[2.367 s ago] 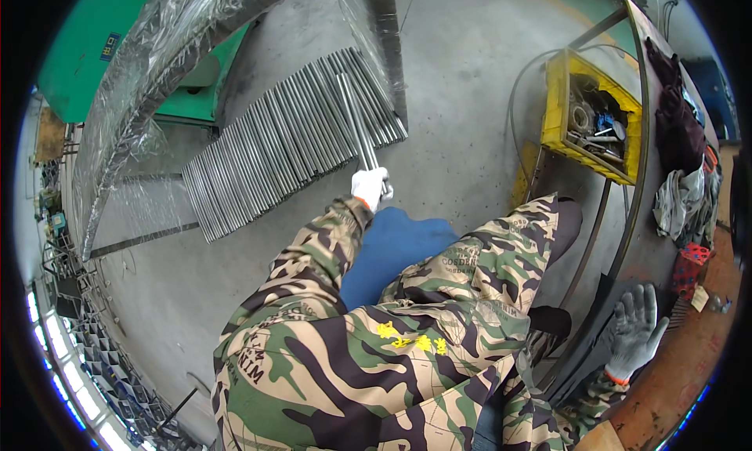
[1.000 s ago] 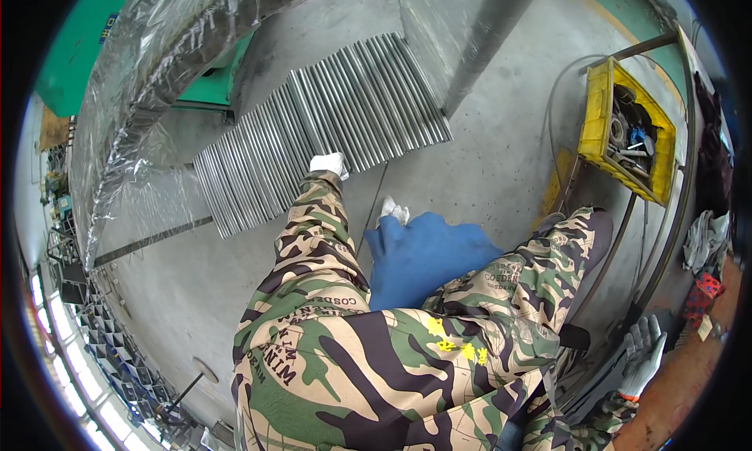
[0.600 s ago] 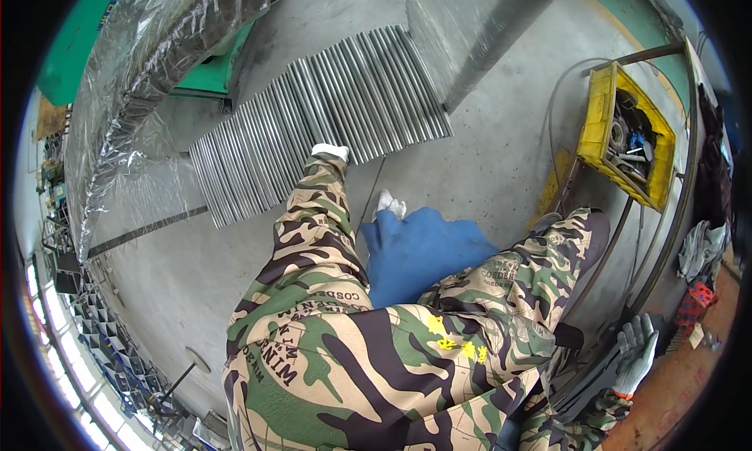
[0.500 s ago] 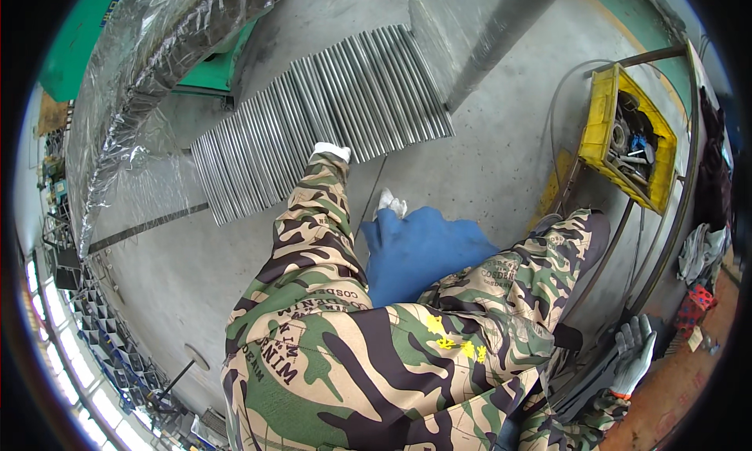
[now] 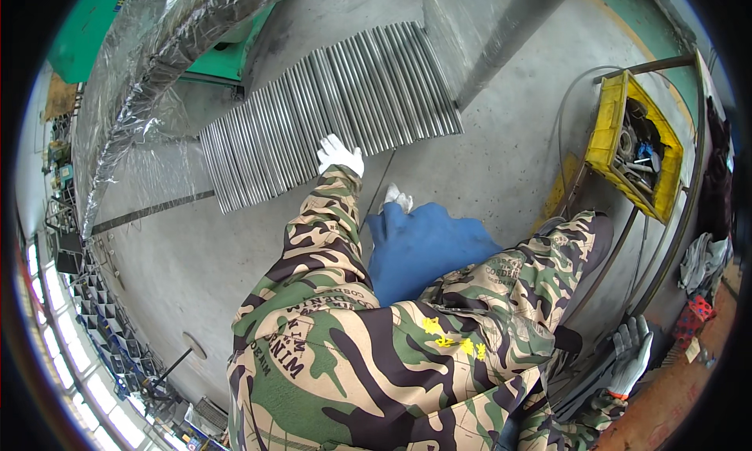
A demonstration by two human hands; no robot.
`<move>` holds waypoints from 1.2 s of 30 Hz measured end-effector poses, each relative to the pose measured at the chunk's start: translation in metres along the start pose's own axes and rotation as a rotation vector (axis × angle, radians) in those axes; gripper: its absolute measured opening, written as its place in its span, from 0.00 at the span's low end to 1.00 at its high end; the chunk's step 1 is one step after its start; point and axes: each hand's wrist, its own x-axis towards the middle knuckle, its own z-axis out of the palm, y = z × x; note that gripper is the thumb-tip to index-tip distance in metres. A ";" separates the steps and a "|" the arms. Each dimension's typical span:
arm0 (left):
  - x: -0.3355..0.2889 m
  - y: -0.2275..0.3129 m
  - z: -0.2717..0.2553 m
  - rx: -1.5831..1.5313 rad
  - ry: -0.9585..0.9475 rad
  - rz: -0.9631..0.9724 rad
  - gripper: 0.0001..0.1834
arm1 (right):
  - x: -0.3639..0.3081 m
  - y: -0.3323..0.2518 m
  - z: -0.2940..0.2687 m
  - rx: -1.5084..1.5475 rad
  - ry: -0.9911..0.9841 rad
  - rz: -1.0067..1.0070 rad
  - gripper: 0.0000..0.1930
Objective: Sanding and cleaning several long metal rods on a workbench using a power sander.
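A long row of grey metal tubes (image 5: pixel 337 98) lies side by side in front of me, its ends stepped. My left hand (image 5: pixel 341 155), in a white glove, is at the row's near edge with fingers stretched toward the tube ends. Whether its fingertips touch the tubes I cannot tell. Far to the lower right, my right hand (image 5: pixel 631 354) wears a grey and white glove. Its fingers are extended, and nothing shows in it. Blue cloth (image 5: pixel 427 251) hangs over my lap, with a crumpled white thing (image 5: pixel 398 198) at its far edge.
A yellow crate (image 5: pixel 607 130) holding metal parts and tools rests on a metal frame at the right. Clear plastic sheeting (image 5: pixel 133 114) hangs at the left, beside a green machine (image 5: pixel 86 28). A dark post (image 5: pixel 517 36) rises behind the tubes.
My left hand, earlier hidden except for its cuff at the tubes' edge, now shows whole with fingers spread. The right hand stays much the same; the view has shifted slightly.
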 end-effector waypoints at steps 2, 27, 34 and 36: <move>-0.003 0.003 0.001 -0.086 0.056 0.044 0.56 | -0.003 0.005 -0.006 0.002 -0.028 -0.003 0.36; -0.100 0.014 0.019 -0.470 0.284 0.457 0.33 | 0.001 0.024 -0.007 -0.015 -0.116 -0.171 0.35; -0.121 0.032 0.046 -0.626 -0.022 0.597 0.15 | 0.002 0.042 -0.024 0.043 -0.148 -0.253 0.35; -0.120 0.040 0.040 -0.702 0.060 0.647 0.14 | -0.005 0.050 -0.032 0.071 -0.179 -0.270 0.36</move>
